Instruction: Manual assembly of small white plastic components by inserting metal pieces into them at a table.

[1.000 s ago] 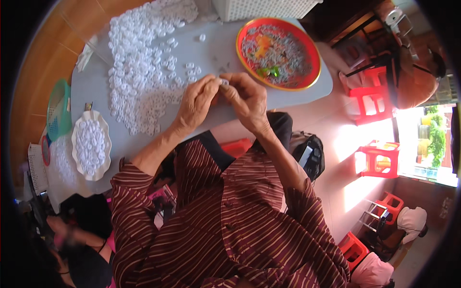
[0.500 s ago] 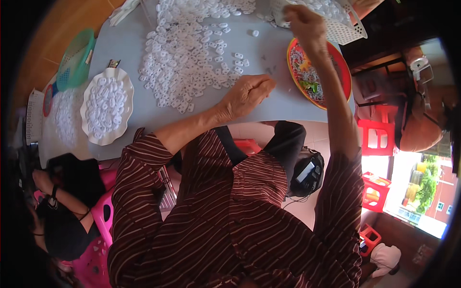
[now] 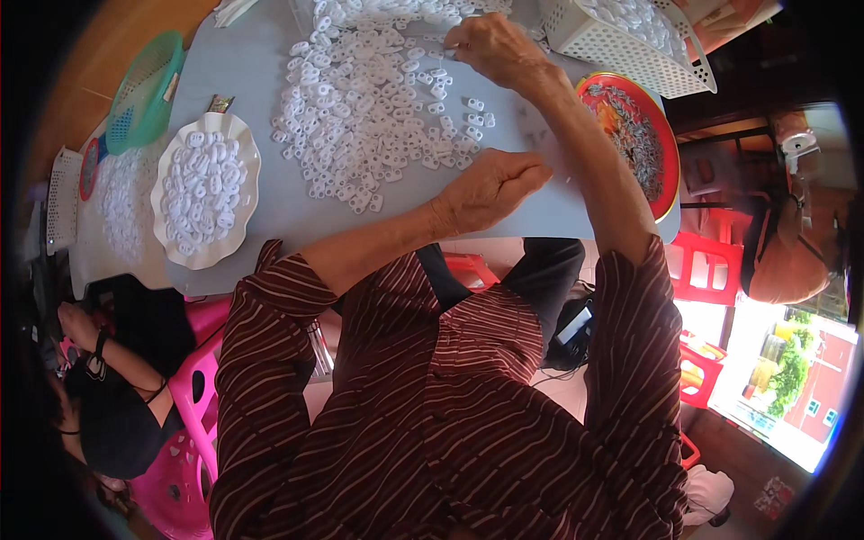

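My left hand (image 3: 495,189) is held closed above the near part of the table, thumb and fingers pressed together; what it holds, if anything, is hidden. Farther off, at the right side of a spread of small white plastic pieces (image 3: 351,126) with two holes each, my right hand (image 3: 499,49) reaches down with curled fingers. I cannot make out what is in that pinch. Several loose white pieces (image 3: 474,119) lie between my two hands. A red round tray (image 3: 673,162) of tiny grey slivers stands right of my right forearm.
At the far right stands a white perforated basket (image 3: 621,63) filled with white pieces. Left on the blue-grey table (image 3: 270,63) are a wavy-rimmed white dish (image 3: 247,211) of similar pieces and a green basket (image 3: 135,117). Another person's arm (image 3: 126,360) shows at lower left, by a pink chair (image 3: 193,396).
My right hand has swung left from beside the white basket to the edge of the pieces. My left hand stays closed in about the same place. The view has shifted slightly.
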